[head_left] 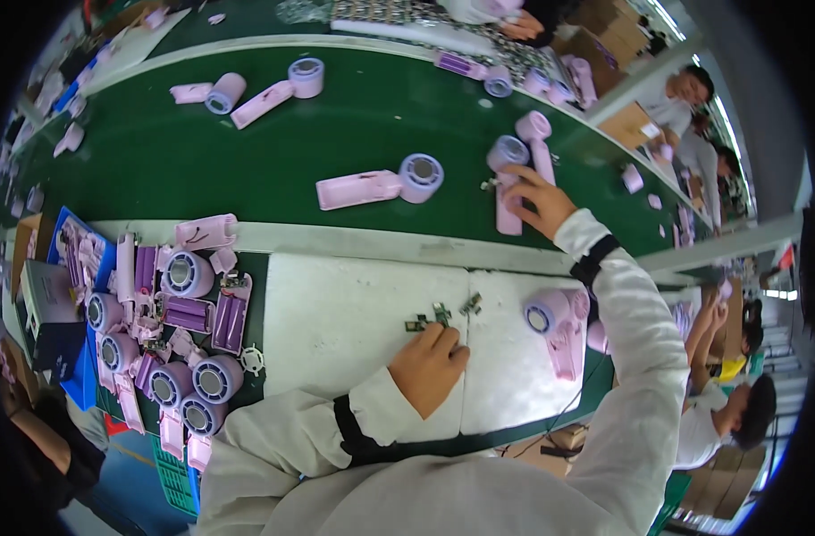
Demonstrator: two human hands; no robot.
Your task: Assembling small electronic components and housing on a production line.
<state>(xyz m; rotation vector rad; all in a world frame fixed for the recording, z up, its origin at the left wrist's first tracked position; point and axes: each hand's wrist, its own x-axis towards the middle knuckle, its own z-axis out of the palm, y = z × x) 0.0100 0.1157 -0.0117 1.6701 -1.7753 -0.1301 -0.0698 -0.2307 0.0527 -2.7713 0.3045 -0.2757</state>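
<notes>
My right hand [543,204] reaches over the green belt [273,170], thumb and fingers closed around the handle of a pink handheld fan [508,154] with a round lilac head. A small part sticks out at that fan's left side. Right beside it lies another pink fan [533,126]. On the white foam board [336,304], my left hand [428,368] is curled with its fingertips at some small green circuit boards [441,313]; the fingertips are partly hidden. Another little circuit board [471,304] rests just to the right. An opened fan [555,322] lies at the foam's right side.
Left of the foam, fan heads [189,272], purple battery pairs [231,320] and pink shells are heaped beside a blue bin [84,357]. More fans, including one open fan [363,189], lie along the belt. Co-workers sit across the belt and at the right.
</notes>
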